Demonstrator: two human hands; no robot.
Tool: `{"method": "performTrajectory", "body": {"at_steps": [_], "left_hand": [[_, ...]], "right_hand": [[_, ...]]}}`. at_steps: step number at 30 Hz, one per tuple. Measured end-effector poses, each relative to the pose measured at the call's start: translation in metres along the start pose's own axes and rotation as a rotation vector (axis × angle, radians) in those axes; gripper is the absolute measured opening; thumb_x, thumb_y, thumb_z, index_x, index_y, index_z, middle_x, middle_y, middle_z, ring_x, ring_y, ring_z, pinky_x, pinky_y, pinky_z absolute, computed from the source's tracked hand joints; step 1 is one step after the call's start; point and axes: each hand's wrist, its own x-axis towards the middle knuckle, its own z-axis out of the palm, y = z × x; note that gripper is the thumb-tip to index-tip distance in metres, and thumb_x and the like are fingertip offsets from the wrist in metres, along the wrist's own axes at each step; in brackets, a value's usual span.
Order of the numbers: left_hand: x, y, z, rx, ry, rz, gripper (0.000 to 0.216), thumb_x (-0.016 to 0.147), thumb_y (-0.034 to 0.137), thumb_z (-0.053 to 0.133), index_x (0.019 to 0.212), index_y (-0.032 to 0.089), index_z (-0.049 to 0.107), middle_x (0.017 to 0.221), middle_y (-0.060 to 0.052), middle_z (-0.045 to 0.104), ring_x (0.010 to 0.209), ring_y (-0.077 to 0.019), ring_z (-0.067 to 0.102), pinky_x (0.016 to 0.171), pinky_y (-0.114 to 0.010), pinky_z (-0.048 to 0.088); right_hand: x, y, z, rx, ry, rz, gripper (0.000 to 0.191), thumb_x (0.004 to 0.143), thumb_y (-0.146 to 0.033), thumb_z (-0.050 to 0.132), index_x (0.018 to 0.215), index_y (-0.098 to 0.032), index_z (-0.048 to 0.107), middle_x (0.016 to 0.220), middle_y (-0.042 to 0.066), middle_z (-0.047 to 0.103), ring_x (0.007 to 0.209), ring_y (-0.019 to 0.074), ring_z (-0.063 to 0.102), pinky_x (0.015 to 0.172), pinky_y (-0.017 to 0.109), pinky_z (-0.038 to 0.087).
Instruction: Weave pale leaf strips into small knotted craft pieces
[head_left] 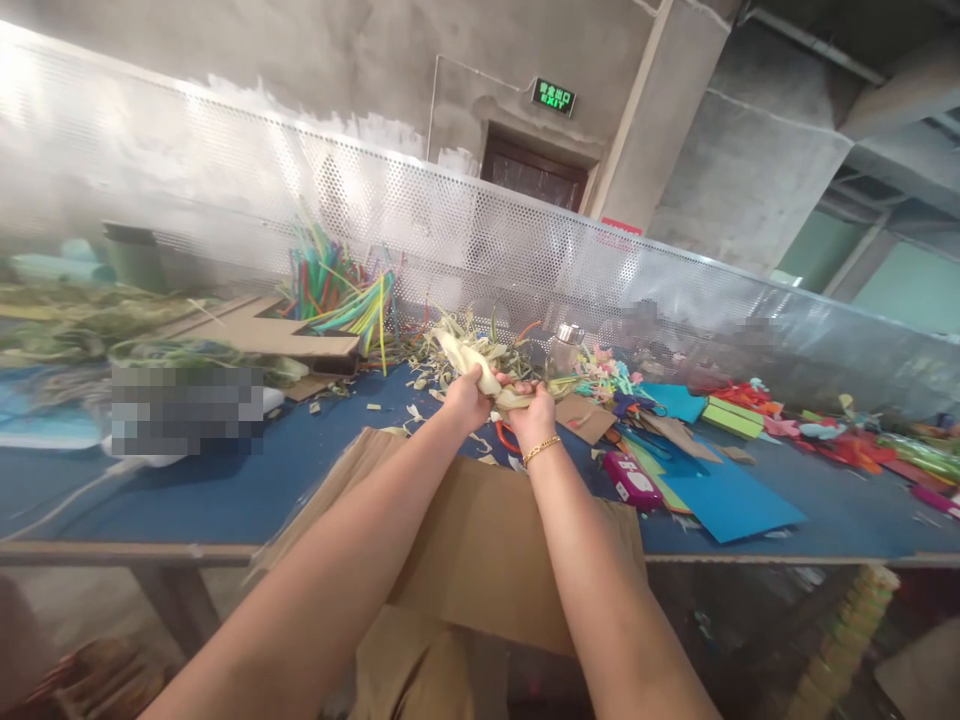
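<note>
Both my hands are out over the blue table, close together. My left hand (466, 403) has its fingers wrapped round a pale yellow corn husk (461, 352), whose upper end sticks up past the thumb. My right hand (532, 418) grips the other end of the husk, and its fingers are curled. The husk runs bent and twisted between the hands. Behind it lies a loose heap of dry husk strips (495, 345). An orange-handled tool (506, 436) lies partly hidden under my hands. A brown cardboard piece (487, 540) lies beneath my forearms and overhangs the table edge.
Coloured pipe cleaners (330, 285) stand at the back left near an open cardboard box (300, 340). A glass jar (566, 345) is behind my right hand. To the right are a magenta box (631, 480), blue paper (739, 495) and colourful scraps. A perforated metal screen (420, 215) borders the back.
</note>
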Motion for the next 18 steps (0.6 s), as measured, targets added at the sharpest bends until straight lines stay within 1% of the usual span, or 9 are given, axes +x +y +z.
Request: {"method": "performTrajectory", "body": {"at_steps": [2,4,8,12,14,15,17,18], "left_hand": [[0.000,0.002,-0.001,-0.010,0.001,-0.022,0.031,0.095,0.026,0.036,0.069,0.018,0.049,0.050,-0.002,0.050,0.051,-0.0148,0.056,0.062,-0.028,0.051],[0.000,0.004,-0.003,0.014,-0.008,-0.037,0.032,0.095,0.026,0.035,0.065,0.019,0.045,0.045,0.000,0.044,0.044,-0.0131,0.050,0.054,-0.025,0.048],[-0.002,0.011,-0.009,0.027,-0.004,-0.102,0.032,0.094,0.024,0.036,0.062,0.020,0.041,0.042,0.003,0.036,0.037,-0.0102,0.039,0.043,-0.021,0.040],[-0.004,0.015,-0.011,0.080,-0.051,-0.204,0.034,0.093,0.025,0.037,0.060,0.020,0.039,0.041,0.004,0.032,0.036,-0.0111,0.038,0.041,-0.022,0.038],[-0.005,0.015,-0.009,0.114,-0.051,-0.197,0.033,0.093,0.026,0.040,0.060,0.020,0.040,0.041,0.004,0.033,0.036,-0.0108,0.039,0.042,-0.022,0.039],[-0.006,0.014,-0.007,0.130,-0.045,-0.163,0.032,0.092,0.027,0.043,0.061,0.019,0.042,0.043,0.004,0.036,0.037,-0.0104,0.041,0.044,-0.022,0.040],[-0.008,0.011,-0.004,0.183,-0.055,-0.059,0.023,0.088,0.030,0.052,0.069,0.018,0.050,0.049,0.002,0.047,0.043,-0.0106,0.048,0.049,-0.022,0.043],[-0.010,0.009,-0.003,0.234,-0.081,-0.005,0.018,0.085,0.031,0.059,0.074,0.017,0.054,0.054,0.001,0.053,0.047,-0.0110,0.052,0.052,-0.023,0.045]], "right_hand": [[-0.005,0.001,0.003,0.095,0.069,0.066,0.035,0.095,-0.018,0.028,0.060,-0.021,0.028,0.040,-0.011,0.026,0.034,0.0065,0.030,0.047,0.019,0.043],[-0.009,0.002,0.005,0.114,0.097,0.148,0.034,0.094,-0.015,0.028,0.060,-0.020,0.029,0.040,-0.011,0.022,0.033,0.0065,0.025,0.044,0.018,0.040],[-0.014,0.004,0.005,0.035,0.065,0.265,0.032,0.091,-0.012,0.033,0.060,-0.020,0.029,0.040,-0.012,0.020,0.033,0.0068,0.021,0.039,0.017,0.032],[-0.014,0.004,0.003,0.011,0.020,0.320,0.033,0.091,-0.010,0.034,0.060,-0.020,0.028,0.041,-0.013,0.018,0.033,0.0055,0.016,0.038,0.015,0.027],[-0.014,0.003,0.003,0.032,0.030,0.331,0.033,0.091,-0.009,0.032,0.060,-0.019,0.028,0.041,-0.012,0.018,0.033,0.0053,0.016,0.037,0.015,0.026],[-0.013,0.002,0.003,0.050,0.052,0.315,0.033,0.091,-0.009,0.030,0.060,-0.019,0.028,0.041,-0.012,0.018,0.033,0.0054,0.017,0.038,0.015,0.027],[-0.011,-0.003,0.001,0.083,0.121,0.224,0.033,0.091,-0.008,0.027,0.060,-0.020,0.027,0.040,-0.012,0.019,0.032,0.0057,0.020,0.041,0.016,0.032],[-0.009,-0.006,-0.001,0.092,0.156,0.159,0.033,0.091,-0.009,0.026,0.059,-0.020,0.026,0.040,-0.012,0.019,0.032,0.0059,0.021,0.043,0.016,0.036]]}}
